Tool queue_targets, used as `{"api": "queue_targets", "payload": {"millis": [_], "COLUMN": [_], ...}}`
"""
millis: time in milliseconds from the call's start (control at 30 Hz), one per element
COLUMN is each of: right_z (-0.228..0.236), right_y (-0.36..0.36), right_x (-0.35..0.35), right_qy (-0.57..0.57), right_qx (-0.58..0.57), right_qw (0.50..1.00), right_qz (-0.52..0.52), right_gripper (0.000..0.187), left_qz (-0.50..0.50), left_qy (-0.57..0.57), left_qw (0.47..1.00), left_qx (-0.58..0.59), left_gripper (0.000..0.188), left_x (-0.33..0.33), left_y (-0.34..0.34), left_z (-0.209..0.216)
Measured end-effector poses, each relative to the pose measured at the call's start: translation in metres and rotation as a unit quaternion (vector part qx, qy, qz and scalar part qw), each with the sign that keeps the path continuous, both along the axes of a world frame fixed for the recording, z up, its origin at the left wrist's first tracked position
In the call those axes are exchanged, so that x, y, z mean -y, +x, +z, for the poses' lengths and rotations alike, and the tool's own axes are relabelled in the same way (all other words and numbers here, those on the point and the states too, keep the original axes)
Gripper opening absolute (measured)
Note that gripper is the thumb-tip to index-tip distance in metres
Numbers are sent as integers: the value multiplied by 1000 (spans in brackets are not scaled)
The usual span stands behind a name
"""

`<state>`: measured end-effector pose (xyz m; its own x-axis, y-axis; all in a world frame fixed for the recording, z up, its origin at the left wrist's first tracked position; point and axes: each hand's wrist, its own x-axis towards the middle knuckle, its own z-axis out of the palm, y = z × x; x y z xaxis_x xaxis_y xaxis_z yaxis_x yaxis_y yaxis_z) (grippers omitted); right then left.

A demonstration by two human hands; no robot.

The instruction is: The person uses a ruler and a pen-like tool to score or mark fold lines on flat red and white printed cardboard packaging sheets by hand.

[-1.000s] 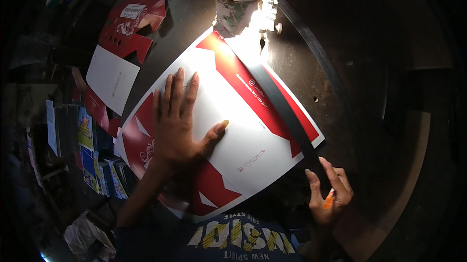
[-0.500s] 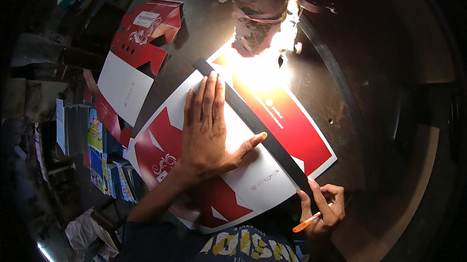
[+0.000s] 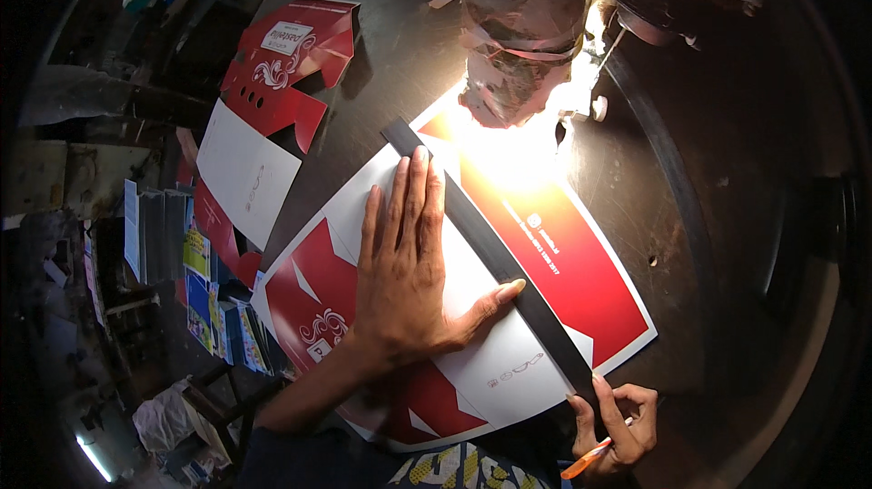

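Across the printed sheet [image 3: 481, 353] on the dark table [image 3: 391, 44], the black strip [image 3: 486, 239] is now lying along the white panel [image 3: 470, 264], having left the red outer edge, so it's getting steadied: left hand [image 3: 400, 298] spreading flat, pressing; right hand [image 3: 619, 430] pinching the near end, cradling an orange pen [image 3: 586, 459].

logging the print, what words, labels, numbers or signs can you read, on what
Wording left uncopied; it stands on:
Red-and-white flat card sheet: small white lines, square icon; tiny symbols too small to tell.
Red-and-white die-cut cardboard: pale label.
Dark blue fabric shirt: large letters, cut off.
Colourful paper booklets: too small.
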<state>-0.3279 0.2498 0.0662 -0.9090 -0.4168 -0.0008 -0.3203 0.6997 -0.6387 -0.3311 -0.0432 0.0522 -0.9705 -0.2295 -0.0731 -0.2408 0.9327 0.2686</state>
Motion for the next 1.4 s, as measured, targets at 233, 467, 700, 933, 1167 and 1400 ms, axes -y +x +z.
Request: {"api": "queue_targets", "payload": {"millis": [233,467,700,933,1167,1400], "right_z": [-2,1,1,-3,0,1], "right_y": [-3,-5,-10,-4,-1,-1], "right_x": [-4,-1,2,-1,0,2], "right_qy": [-1,-22,0,-2,23,29], "right_qx": [3,8,-3,-30,-15,-25], "right_qw": [1000,999,999,999,1000,999], "right_qz": [25,37,41,13,3,11], "right_gripper": [41,35,42,42,41,44], "left_qz": [4,4,1,2,-3,-5], "left_qy": [8,10,-1,-22,-35,-35], "left_qw": [1000,1000,1000,999,999,999], "left_qx": [11,2,-5,-24,-33,-29], "left_gripper": [119,118,122,125,127,128], "left_x": [0,3,-1,-3,-2,-1], "left_y": [-1,-1,-2,-2,-1,-1], "left_z": [0,1,1,-7,-12,-12]}}
